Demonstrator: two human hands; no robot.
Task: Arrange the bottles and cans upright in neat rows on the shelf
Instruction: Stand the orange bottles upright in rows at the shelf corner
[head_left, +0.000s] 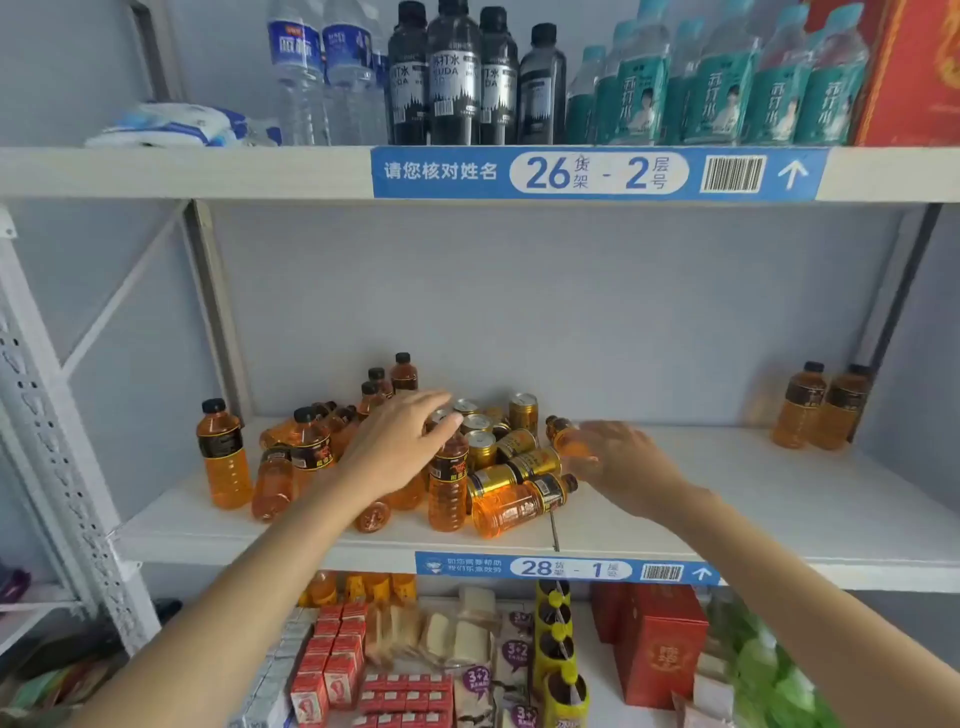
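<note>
A jumble of small orange drink bottles (506, 512) and gold cans (523, 410) lies on the white middle shelf (727, 499); some stand, several lie on their sides. My left hand (400, 447) rests over the top of an upright orange bottle (448, 488) in the pile, fingers curled around its cap. My right hand (618, 457) grips a tilted orange bottle (563, 434) at the pile's right edge. One orange bottle (223, 457) stands alone at the left. Two upright orange bottles (821, 408) stand at the far right of the shelf.
The upper shelf (182, 171) carries water bottles, black soda bottles (457, 78), teal bottles and a red box (914, 73). Below are small red cartons (332, 660), snack packs and a red box (660, 649). Bare shelf shows between the pile and the two right bottles.
</note>
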